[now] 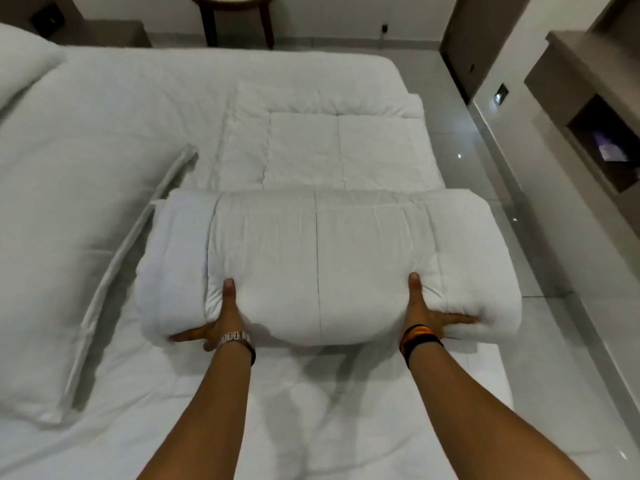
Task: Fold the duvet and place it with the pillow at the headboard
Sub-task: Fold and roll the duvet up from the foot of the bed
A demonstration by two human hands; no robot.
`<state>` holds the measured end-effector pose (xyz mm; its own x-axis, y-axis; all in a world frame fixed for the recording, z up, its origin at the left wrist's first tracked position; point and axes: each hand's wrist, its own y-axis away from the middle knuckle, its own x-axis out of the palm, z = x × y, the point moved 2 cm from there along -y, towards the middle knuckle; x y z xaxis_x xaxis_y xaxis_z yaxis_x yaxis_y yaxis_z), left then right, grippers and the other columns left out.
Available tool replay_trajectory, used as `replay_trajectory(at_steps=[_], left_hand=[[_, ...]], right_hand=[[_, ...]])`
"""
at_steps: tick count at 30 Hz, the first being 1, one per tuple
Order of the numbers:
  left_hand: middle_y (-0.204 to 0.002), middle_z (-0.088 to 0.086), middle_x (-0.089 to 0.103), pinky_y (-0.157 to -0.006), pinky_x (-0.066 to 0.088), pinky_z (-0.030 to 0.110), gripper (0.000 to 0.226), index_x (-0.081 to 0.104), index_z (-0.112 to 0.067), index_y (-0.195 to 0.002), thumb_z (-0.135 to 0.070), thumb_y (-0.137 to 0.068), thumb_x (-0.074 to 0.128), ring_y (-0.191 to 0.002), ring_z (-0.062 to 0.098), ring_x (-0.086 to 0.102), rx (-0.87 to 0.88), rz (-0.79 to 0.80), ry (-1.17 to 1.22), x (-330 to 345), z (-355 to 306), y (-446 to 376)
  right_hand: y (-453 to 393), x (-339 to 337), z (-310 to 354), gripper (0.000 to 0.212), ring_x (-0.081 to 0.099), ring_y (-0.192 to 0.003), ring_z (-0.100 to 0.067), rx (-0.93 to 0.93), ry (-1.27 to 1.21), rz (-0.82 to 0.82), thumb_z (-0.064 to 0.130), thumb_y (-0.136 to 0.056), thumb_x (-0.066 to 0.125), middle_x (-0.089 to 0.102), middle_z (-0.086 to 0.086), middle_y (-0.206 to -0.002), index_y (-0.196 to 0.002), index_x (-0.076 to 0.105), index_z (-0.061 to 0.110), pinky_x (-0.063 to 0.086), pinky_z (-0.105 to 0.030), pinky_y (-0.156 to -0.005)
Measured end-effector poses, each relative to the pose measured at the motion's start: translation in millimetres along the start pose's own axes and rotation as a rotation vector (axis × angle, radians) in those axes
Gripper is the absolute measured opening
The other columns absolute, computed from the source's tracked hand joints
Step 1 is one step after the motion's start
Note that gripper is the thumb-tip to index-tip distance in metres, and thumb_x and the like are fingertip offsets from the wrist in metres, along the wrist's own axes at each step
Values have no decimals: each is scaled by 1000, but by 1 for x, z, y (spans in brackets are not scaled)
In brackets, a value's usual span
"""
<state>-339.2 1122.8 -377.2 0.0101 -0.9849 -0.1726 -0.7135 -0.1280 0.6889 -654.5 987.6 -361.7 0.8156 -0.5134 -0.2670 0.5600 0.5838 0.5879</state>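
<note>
The white duvet (pixel 322 251) lies across the bed as a long strip, its near part rolled over into a thick bundle and its far part (pixel 322 143) still flat. My left hand (pixel 221 317) grips the bundle's near left side, thumb pressed on top, fingers under the edge. My right hand (pixel 426 310) grips the near right side the same way. A large white pillow (pixel 69 216) lies on the left of the bed. A second pillow (pixel 20 64) sits at the far left corner.
The white mattress (pixel 156 84) fills most of the view. Glossy tiled floor (pixel 485 188) runs along the bed's right side. A dark wooden table (pixel 235 15) stands beyond the bed. A grey wall unit with an open niche (pixel 602 143) is at right.
</note>
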Motion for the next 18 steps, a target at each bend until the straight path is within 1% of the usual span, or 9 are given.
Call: replay_trajectory(at_steps=[3, 4, 6, 8, 9, 11, 13, 14, 18], left_hand=[[-164, 24, 19, -114, 31, 59, 167, -19, -39, -159, -55, -43, 99, -146, 36, 37, 10, 3, -63, 15, 10, -20], [-163, 24, 25, -113, 34, 57, 165, -18, -41, -159, -54, -43, 99, -142, 36, 42, 27, 5, -78, 19, 12, -25], [-158, 19, 37, -111, 38, 51, 159, -12, -42, -160, -51, -47, 99, -135, 33, 51, 85, 17, -87, 24, 11, -27], [-154, 9, 47, -110, 40, 45, 150, -5, -44, -161, -45, -52, 99, -129, 29, 56, 143, 19, -82, 22, 11, -25], [-153, 5, 48, -111, 40, 43, 147, -2, -44, -161, -42, -54, 98, -128, 28, 56, 161, 20, -79, 19, 11, -23], [-153, 2, 48, -110, 37, 39, 142, 3, -45, -161, -37, -56, 98, -129, 27, 55, 182, 41, -73, 8, 10, -11], [-154, 2, 47, -105, 34, 31, 139, 5, -42, -162, -32, -58, 97, -129, 29, 55, 202, 70, -90, -5, 9, 5], [-153, 3, 48, -103, 34, 31, 138, 5, -41, -162, -31, -60, 97, -128, 30, 55, 208, 79, -96, -15, 8, 15], [-146, 15, 54, -105, 42, 39, 135, 1, -42, -162, -30, -65, 95, -124, 35, 59, 190, 48, -126, -76, 13, 49]], right_hand=[[-8, 21, -6, 160, 35, -149, -39, -47, -20, -60, 63, -54, 94, 20, -8, -171, -161, -21, 35, 31, -60, -116], [-11, 25, -7, 158, 41, -146, -39, -75, -30, -71, 58, -56, 96, 28, -10, -167, -162, -18, 37, 33, -57, -115], [-12, 29, -6, 152, 54, -133, -37, -115, -34, -67, 49, -59, 98, 46, -13, -155, -162, -13, 41, 40, -50, -110], [-12, 26, -5, 146, 61, -122, -35, -122, -6, -56, 44, -61, 98, 56, -15, -144, -161, -9, 47, 44, -45, -102], [-11, 22, -5, 143, 62, -119, -36, -125, 13, -51, 43, -62, 98, 59, -17, -140, -160, -6, 50, 45, -43, -99], [-7, 8, -3, 139, 61, -121, -38, -151, 53, -45, 41, -64, 97, 60, -19, -138, -160, -2, 51, 44, -42, -98], [-4, -10, 0, 137, 56, -128, -42, -173, 98, -46, 41, -64, 97, 56, -23, -144, -161, 0, 52, 43, -49, -105], [0, -20, 3, 136, 55, -130, -44, -178, 114, -38, 41, -65, 97, 53, -26, -147, -160, 1, 52, 42, -53, -107], [26, -74, -8, 136, 49, -137, -46, -149, 168, -1, 43, -65, 96, 40, -32, -156, -160, 0, 52, 38, -57, -113]])
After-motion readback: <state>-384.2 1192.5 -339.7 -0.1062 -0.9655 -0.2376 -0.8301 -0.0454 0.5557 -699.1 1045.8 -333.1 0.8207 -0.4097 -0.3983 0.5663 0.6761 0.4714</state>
